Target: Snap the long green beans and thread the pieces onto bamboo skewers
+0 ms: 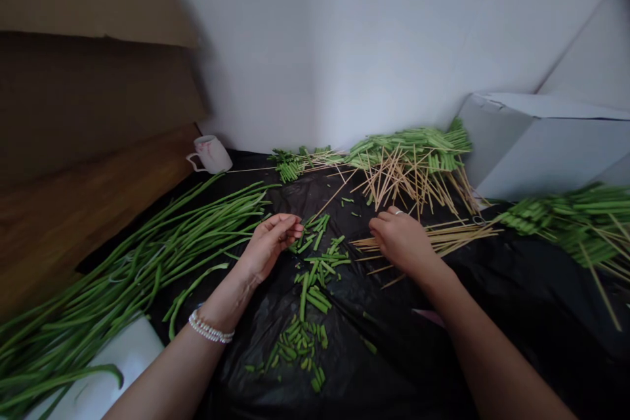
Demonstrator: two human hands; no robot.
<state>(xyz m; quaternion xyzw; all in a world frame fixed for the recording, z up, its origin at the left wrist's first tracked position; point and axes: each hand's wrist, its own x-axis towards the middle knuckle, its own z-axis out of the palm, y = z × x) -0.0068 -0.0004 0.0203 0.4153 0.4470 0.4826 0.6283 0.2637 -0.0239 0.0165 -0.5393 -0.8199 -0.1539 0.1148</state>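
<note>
My left hand, with a beaded bracelet on its wrist, has its fingers curled together beside the cut green pieces; whatever it may pinch is too small to name. Over the upper part of a bundle of thin wooden skewers is my right hand, wearing a ring, fingers bent inward and their tips hidden. Long green stalks lie to the left. Behind the hands, skewers threaded with green pieces form a pile.
A white mug stands at the back left near a cardboard box. A white box is at the back right, with more threaded skewers before it. Black plastic sheeting covers the surface.
</note>
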